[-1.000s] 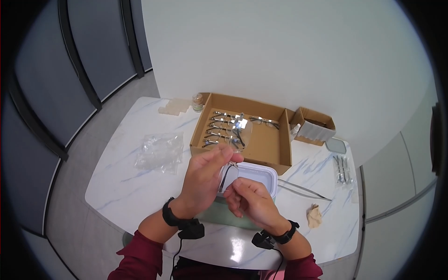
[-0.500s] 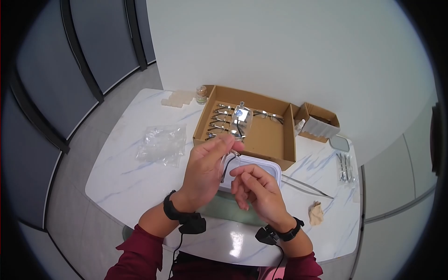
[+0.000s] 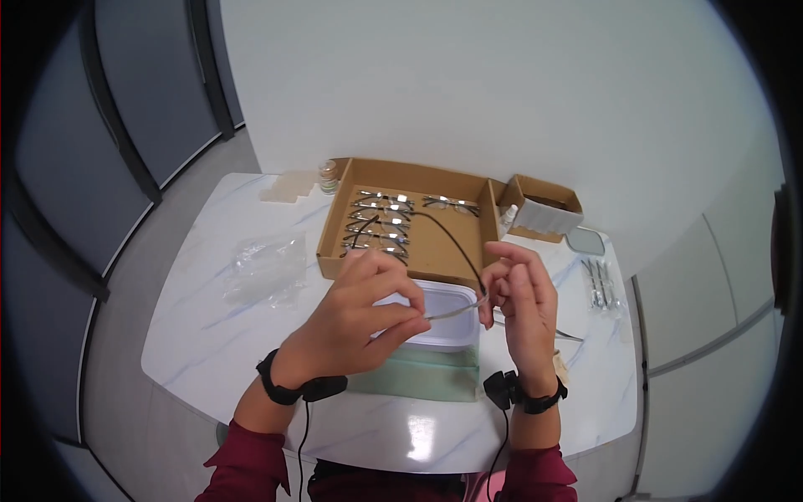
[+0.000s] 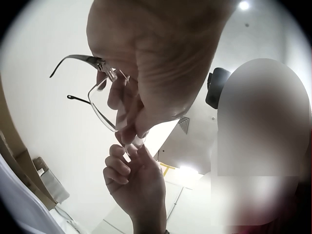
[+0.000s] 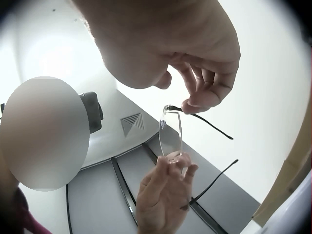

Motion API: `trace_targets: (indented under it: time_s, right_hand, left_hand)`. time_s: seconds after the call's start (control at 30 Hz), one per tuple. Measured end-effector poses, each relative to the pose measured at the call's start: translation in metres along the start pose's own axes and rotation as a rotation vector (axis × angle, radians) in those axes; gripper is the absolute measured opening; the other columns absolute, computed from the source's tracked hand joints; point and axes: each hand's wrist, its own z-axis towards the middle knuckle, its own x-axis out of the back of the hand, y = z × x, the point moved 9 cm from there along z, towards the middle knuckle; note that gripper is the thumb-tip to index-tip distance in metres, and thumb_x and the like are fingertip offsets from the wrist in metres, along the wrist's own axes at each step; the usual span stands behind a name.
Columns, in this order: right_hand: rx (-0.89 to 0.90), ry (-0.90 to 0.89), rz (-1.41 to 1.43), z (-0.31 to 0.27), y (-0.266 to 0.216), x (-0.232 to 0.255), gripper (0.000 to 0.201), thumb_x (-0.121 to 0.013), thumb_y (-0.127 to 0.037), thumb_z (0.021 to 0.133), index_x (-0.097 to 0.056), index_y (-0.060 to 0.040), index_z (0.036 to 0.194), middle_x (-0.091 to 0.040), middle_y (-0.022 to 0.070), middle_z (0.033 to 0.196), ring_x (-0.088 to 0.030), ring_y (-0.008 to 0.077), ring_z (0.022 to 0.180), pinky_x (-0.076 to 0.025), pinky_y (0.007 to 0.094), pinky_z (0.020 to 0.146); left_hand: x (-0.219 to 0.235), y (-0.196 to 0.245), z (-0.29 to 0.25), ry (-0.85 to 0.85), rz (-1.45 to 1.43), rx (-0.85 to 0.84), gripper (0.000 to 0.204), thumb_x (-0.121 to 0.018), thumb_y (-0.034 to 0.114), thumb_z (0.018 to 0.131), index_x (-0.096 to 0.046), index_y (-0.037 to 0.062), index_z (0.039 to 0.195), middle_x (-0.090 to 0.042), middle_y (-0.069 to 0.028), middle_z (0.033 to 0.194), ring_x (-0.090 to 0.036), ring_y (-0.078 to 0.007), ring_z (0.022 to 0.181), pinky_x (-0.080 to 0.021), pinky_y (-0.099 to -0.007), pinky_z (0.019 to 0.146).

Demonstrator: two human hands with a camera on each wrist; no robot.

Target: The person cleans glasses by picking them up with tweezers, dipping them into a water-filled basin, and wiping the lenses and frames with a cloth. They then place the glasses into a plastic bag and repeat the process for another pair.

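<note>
In the head view my left hand point(image 3: 343, 326) pinches a pair of eyeglasses point(image 3: 456, 314) near the middle, between thumb and fingers. The glasses are held level above a white plastic basin point(image 3: 447, 344), with their dark temples pointing away from me. My right hand point(image 3: 527, 309) is at the right hinge, its fingers loosely bent and its thumb apart. From the right wrist, a fingertip point(image 5: 189, 108) shows against the dark temple point(image 5: 214, 127) near that hinge. The left wrist view shows the clear rim point(image 4: 97, 113) and the other temple beside my left hand.
Behind the basin, a cardboard box point(image 3: 443, 251) contains several folded glasses point(image 3: 381, 226). A green mat point(image 3: 410, 378) lies in front. On the left are a plastic bag point(image 3: 268, 272) and a jar point(image 3: 328, 177). Tweezers point(image 3: 570, 336), a beige cloth point(image 3: 561, 365) and bagged glasses point(image 3: 599, 286) lie right.
The glasses have turned from upright to level. My left hand has rolled over with its back up, and my right hand has moved right and up to the hinge.
</note>
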Motion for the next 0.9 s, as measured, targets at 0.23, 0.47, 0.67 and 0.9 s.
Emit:
trace_targets:
  time_s: [0.23,0.47,0.67,0.9]
  right_hand:
    - [0.254,-0.205,-0.593,-0.004,-0.031,-0.002,0.025,-0.058,-0.005,0.095,-0.065,0.0023,0.118,-0.066,0.0127,0.092,-0.064,0.0222,0.078,-0.05,0.0313,0.068]
    - [0.278,-0.368,-0.599,-0.011,-0.035,-0.01,0.026,-0.06,-0.004,0.093,-0.066,0.003,0.118,-0.067,0.0149,0.096,-0.065,0.0295,0.084,-0.051,0.0344,0.074]
    - [0.388,-0.618,-0.564,-0.027,-0.038,-0.025,0.024,-0.064,-0.003,0.09,-0.069,0.003,0.113,-0.065,0.0146,0.092,-0.063,0.0279,0.081,-0.051,0.0356,0.072]
    - [0.254,-0.656,-0.537,-0.028,-0.034,-0.021,0.025,-0.06,-0.004,0.092,-0.067,0.002,0.115,-0.064,0.0131,0.09,-0.062,0.0294,0.077,-0.051,0.0368,0.069]
  left_hand:
    - [-0.005,0.0,0.001,-0.118,-0.008,-0.002,0.016,-0.08,0.006,0.068,-0.068,0.0018,0.077,-0.065,-0.0024,0.089,-0.057,-0.027,0.095,-0.041,-0.0419,0.087]
    - [-0.013,0.002,0.002,-0.217,0.012,-0.002,0.013,-0.08,0.006,0.066,-0.07,0.0012,0.073,-0.064,-0.0036,0.09,-0.054,-0.0281,0.095,-0.039,-0.0429,0.087]
    - [-0.014,0.001,-0.002,-0.224,-0.017,0.029,0.014,-0.081,0.009,0.066,-0.074,0.0034,0.076,-0.057,-0.005,0.095,-0.051,-0.0297,0.101,-0.039,-0.0434,0.09]
    - [-0.016,-0.003,-0.004,-0.246,-0.015,0.01,0.014,-0.083,0.016,0.07,-0.074,0.0074,0.076,-0.053,-0.004,0.096,-0.048,-0.0284,0.102,-0.036,-0.0418,0.09]
